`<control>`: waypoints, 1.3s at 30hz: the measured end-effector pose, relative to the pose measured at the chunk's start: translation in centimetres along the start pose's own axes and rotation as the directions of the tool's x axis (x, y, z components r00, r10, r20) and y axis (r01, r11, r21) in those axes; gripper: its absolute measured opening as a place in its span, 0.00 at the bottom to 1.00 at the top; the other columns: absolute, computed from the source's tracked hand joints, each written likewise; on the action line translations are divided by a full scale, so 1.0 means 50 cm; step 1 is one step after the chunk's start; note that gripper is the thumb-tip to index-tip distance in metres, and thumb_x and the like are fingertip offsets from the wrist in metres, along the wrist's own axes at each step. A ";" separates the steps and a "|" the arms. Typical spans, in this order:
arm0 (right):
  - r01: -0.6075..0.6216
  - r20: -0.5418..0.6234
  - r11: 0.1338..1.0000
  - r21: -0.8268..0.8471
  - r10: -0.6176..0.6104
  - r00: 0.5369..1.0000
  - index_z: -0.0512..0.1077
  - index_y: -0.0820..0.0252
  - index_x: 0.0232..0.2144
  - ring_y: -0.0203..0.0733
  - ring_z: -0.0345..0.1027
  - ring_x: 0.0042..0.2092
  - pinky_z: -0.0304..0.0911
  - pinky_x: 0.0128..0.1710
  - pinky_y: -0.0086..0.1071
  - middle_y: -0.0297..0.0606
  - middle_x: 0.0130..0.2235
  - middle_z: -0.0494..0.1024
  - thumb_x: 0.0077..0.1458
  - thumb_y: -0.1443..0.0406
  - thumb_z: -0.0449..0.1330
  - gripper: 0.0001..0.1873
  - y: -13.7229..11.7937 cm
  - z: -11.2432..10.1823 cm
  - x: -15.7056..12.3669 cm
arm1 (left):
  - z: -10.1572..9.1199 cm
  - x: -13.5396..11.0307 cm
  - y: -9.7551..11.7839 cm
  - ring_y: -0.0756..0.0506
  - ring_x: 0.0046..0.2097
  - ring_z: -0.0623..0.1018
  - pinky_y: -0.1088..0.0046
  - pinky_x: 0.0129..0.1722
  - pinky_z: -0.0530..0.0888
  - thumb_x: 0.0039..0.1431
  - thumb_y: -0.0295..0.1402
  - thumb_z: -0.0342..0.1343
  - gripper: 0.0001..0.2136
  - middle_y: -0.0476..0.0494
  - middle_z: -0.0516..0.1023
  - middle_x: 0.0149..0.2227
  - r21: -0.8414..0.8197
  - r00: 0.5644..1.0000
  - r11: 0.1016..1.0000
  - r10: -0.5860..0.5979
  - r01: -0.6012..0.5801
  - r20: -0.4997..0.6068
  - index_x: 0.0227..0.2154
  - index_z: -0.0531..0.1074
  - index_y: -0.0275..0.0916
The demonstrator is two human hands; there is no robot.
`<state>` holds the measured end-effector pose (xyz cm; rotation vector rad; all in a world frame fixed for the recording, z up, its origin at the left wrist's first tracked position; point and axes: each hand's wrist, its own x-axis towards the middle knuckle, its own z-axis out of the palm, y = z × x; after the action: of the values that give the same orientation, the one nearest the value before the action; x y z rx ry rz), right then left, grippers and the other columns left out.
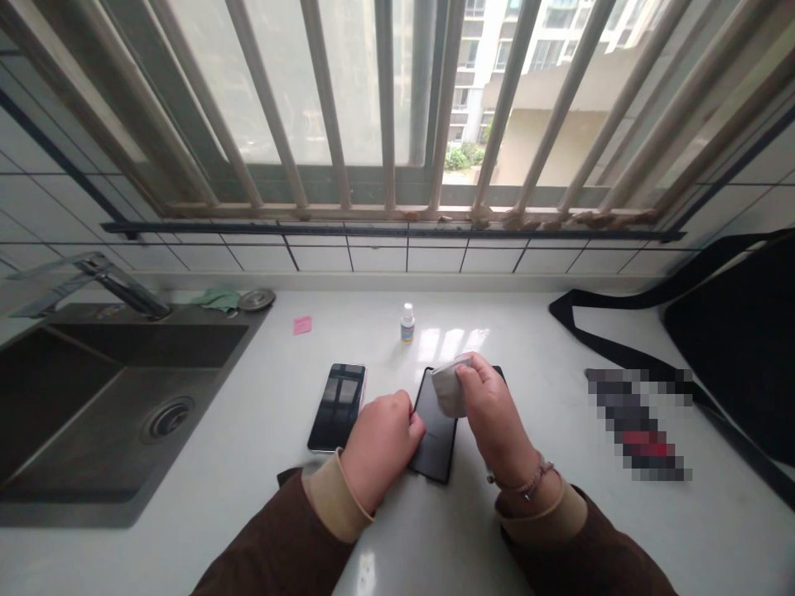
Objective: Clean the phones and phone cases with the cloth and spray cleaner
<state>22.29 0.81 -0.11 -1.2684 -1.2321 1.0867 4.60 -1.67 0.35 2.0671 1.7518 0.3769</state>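
The black phone (430, 439) lay flat mid-counter (534, 331), steadied by the left hand (378, 439), its fingers curled firmly against the phone's edge. The right hand (490, 406) pinched a grey cloth (448, 387) tightly above the upper end. A second phone (336, 407) lay just left; a small bottle (407, 323) stood behind.

White stone counter (204, 538), steel sink (124, 414) set in left end. Directly on top: black smartphone (336, 407), second black smartphone (431, 443) just beside it, small dropper bottle (407, 323), pink sticky note (302, 324), green cloth (217, 299), black bag (726, 348) at right.
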 end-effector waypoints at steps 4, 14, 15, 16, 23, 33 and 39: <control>0.018 -0.031 1.000 -0.009 -0.018 0.999 0.67 0.54 0.33 0.39 0.60 0.33 0.61 0.32 0.31 0.30 0.31 0.68 0.69 0.54 0.55 0.14 -0.007 -0.001 0.001 | -0.009 0.010 -0.007 0.39 0.35 0.81 0.65 0.36 0.66 0.63 0.27 0.55 0.06 0.38 0.83 0.32 -0.129 0.997 0.990 -0.064 0.060 -0.030 0.34 0.79 0.37; -0.006 -0.147 0.993 0.120 0.024 0.989 0.68 0.54 0.33 0.40 0.60 0.33 0.61 0.32 0.33 0.32 0.32 0.69 0.68 0.55 0.54 0.13 -0.032 0.003 -0.006 | -0.021 0.021 -0.023 0.44 0.36 0.80 0.68 0.36 0.73 0.68 0.38 0.58 0.17 0.43 0.83 0.36 -0.723 0.996 0.685 -0.061 0.088 0.064 0.54 0.78 0.34; -0.009 -0.140 0.991 0.137 0.028 0.990 0.68 0.54 0.32 0.41 0.60 0.33 0.62 0.33 0.34 0.32 0.32 0.69 0.68 0.55 0.54 0.13 -0.036 0.003 -0.007 | -0.020 0.020 -0.022 0.43 0.38 0.80 0.68 0.38 0.74 0.66 0.39 0.62 0.17 0.42 0.83 0.38 -0.780 0.995 0.620 -0.011 0.086 0.101 0.53 0.79 0.34; -0.010 -0.129 0.989 0.148 0.029 0.991 0.68 0.54 0.32 0.41 0.60 0.33 0.62 0.33 0.34 0.33 0.32 0.69 0.67 0.56 0.54 0.13 -0.039 0.002 -0.008 | -0.020 0.018 -0.020 0.44 0.40 0.81 0.68 0.40 0.74 0.64 0.40 0.65 0.18 0.41 0.83 0.40 -0.829 0.989 0.550 0.032 0.101 0.142 0.52 0.79 0.35; -0.038 -0.009 0.990 0.136 0.039 0.999 0.71 0.55 0.34 0.42 0.65 0.35 0.65 0.36 0.34 0.34 0.34 0.73 0.67 0.54 0.56 0.14 -0.040 0.008 -0.010 | -0.021 -0.007 0.012 0.43 0.43 0.85 0.67 0.44 0.79 0.61 0.30 0.62 0.23 0.39 0.84 0.46 -0.923 0.921 0.032 0.058 0.384 0.385 0.59 0.73 0.39; 0.244 0.417 0.970 0.009 -0.225 0.880 0.75 0.55 0.43 0.42 0.69 0.36 0.68 0.37 0.35 0.37 0.37 0.77 0.71 0.52 0.61 0.13 -0.050 -0.001 -0.034 | -0.033 0.002 0.007 0.34 0.54 0.85 0.55 0.54 0.81 0.74 0.48 0.52 0.25 0.32 0.85 0.53 -0.916 0.941 -0.214 0.069 0.339 0.332 0.63 0.74 0.38; 0.388 0.606 0.920 -0.056 -0.278 0.746 0.79 0.54 0.39 0.41 0.72 0.36 0.67 0.37 0.35 0.34 0.36 0.81 0.68 0.60 0.67 0.05 -0.057 -0.002 -0.030 | -0.036 0.006 0.011 0.33 0.59 0.83 0.56 0.59 0.79 0.75 0.59 0.43 0.34 0.31 0.87 0.48 -0.906 0.928 -0.201 0.098 0.373 0.360 0.59 0.80 0.34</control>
<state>22.06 -0.80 2.69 -0.7889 -1.9874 1.1535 4.33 -1.19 2.17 0.5353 0.7137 0.9162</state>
